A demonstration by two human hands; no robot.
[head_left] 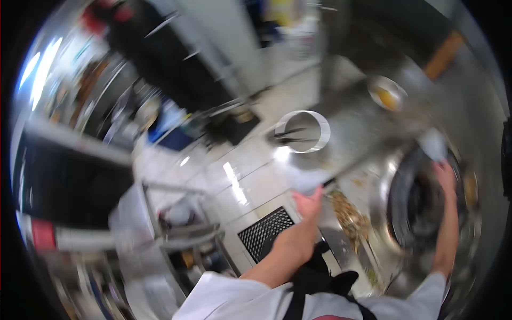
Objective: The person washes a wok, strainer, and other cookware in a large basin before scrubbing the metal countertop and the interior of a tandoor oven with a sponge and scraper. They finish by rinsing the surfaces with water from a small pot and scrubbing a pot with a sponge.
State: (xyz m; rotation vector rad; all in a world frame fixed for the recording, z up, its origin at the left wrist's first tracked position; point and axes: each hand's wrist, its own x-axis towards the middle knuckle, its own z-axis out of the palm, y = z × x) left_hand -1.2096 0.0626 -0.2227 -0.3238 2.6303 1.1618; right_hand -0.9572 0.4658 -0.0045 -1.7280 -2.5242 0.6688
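Observation:
My left hand (306,210) reaches forward at the counter's edge, thumb and finger closed on a white, dish-like thing (306,180) smeared by motion. My right hand (445,175) is over the far rim of a round, dark wok burner (413,197). Its fingers are closed on a small pale thing (434,145), too blurred to name. Between my arms, a long strip of brown and green food bits (349,218) lies along the steel counter.
A round, white-rimmed container (323,133) holds dark utensils. Farther back stands a bowl with yellow contents (388,95). A black perforated mat (266,230) lies on the tiled floor (234,184). At left are a metal rack (184,234) and dark cabinets (74,184).

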